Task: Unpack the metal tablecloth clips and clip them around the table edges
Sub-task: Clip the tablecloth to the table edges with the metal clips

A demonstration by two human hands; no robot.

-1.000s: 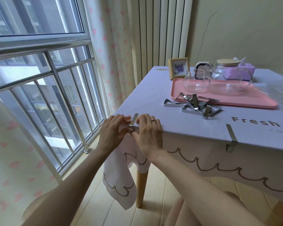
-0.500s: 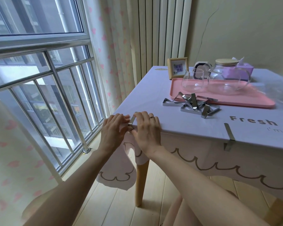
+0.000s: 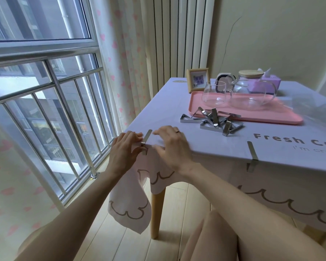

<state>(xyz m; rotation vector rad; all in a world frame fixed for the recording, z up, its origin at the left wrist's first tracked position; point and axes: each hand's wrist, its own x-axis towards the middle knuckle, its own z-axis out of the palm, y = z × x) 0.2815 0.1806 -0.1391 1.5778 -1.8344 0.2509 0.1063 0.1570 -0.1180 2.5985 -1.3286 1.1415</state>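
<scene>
A person is sitting at a worktop (image 3: 215, 154) covered by a pale lilac tablecloth (image 3: 271, 181), beside a barred window. Both hands are meeting at the near left corner, where a metal corner clip (image 3: 146, 138) is sitting over the edge, its flat strip lying on top of the cloth. The left hand (image 3: 125, 148) is curling around the corner, its fingertips on top touching the clip's left side and its thumb pressing the clip's lower part. The right hand (image 3: 172, 147), slightly blurred and wearing a ring, is gripping the cloth-covered edge just right of the clip, bent fingers on top and thumb on the front. Further right, a second clip (image 3: 252, 157) is already gripping the near edge. A pile of loose clips (image 3: 213, 121) is lying on the cloth, touching the front of a pink tray (image 3: 262, 117) that is carrying a glass teapot (image 3: 252, 91) and a glass cup (image 3: 214, 95).
</scene>
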